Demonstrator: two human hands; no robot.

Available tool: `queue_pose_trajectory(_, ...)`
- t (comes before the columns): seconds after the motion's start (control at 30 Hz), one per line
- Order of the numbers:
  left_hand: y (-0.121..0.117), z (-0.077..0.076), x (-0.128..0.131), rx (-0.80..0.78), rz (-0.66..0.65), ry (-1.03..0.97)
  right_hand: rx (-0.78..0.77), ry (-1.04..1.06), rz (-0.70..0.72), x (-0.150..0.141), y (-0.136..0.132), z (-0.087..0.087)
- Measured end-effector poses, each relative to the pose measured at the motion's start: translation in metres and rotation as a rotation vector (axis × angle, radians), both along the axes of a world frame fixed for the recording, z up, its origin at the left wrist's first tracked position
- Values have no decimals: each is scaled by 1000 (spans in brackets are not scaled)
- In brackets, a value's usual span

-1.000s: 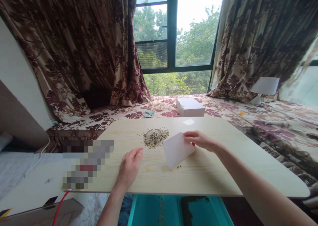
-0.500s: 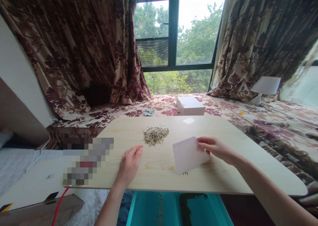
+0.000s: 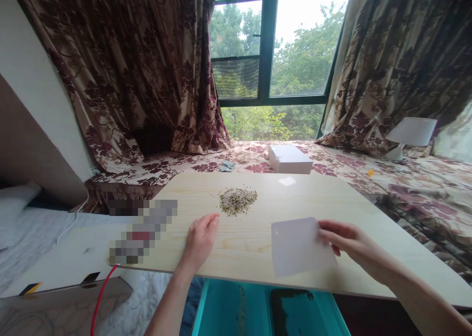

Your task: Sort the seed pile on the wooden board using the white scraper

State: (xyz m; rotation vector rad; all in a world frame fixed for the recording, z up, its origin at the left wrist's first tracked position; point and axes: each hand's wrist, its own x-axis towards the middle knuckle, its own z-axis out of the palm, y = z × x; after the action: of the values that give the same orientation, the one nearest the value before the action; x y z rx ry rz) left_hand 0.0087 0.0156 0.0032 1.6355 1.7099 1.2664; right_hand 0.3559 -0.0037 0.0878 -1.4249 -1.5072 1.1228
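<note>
My right hand [image 3: 346, 237] pinches the right edge of a thin white scraper sheet [image 3: 300, 247] with a small hole near its upper left corner. The sheet is tilted over the near edge of the pale wooden table [image 3: 250, 250], slightly blurred. Beyond it lies a loose pile of small mixed grains [image 3: 238, 200], some greenish-brown and some white. My left hand [image 3: 202, 237] rests on the table just left of the pile, its fingers curled together; nothing shows in them. Below the table edge sits a teal bin [image 3: 254, 311] with two compartments, dark bits in the right one and a few specks in the left.
A pixelated object [image 3: 143, 232] with a red cable [image 3: 98, 301] lies on the table's left side. Behind the table are a white box [image 3: 290, 160], a grey cloth [image 3: 227, 166] and a lamp [image 3: 413, 132] on a flowered cover.
The right hand has drawn the scraper sheet nearer and to the right, to the table's front edge. Several dark grains by its lower edge no longer show. The view has shifted slightly.
</note>
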Motion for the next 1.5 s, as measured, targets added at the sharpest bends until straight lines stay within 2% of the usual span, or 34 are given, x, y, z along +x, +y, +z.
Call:
queue_pose_trajectory(0.07, 0, 0, 0, 8, 5, 3, 43, 51, -116, -6, 4, -2)
queue_pose_trajectory(0.17, 0, 2, 1, 11, 10, 6, 60, 87, -229, -16, 10, -15)
queue_pose_trajectory(0.27, -1, 4, 2, 9, 2, 8, 47, 94, -252, -27, 15, -31)
queue_pose_trajectory(0.37, -3, 7, 3, 17, 10, 16, 70, 86, -209, -40, 24, -38)
queue_pose_trajectory(0.6, -6, 11, 5, 40, 25, 23, 196, 53, -199, -68, 53, -28)
queue_pose_trajectory(0.8, -7, 12, 6, 41, 34, 25, 174, 21, -135, -72, 60, -31)
queue_pose_trajectory(0.93, -4, 9, 4, 24, 16, 3, 164, 38, -109, -74, 63, -26)
queue_pose_trajectory(1.2, -2, 5, 1, 10, -1, -42, 170, 77, -43, -91, 83, -27)
queue_pose_trajectory(1.4, -3, 7, 1, -12, -7, -42, 129, 40, 71, -86, 87, -22)
queue_pose_trajectory(1.5, -5, 11, 2, -5, -6, -61, 142, 50, 85, -89, 88, -18)
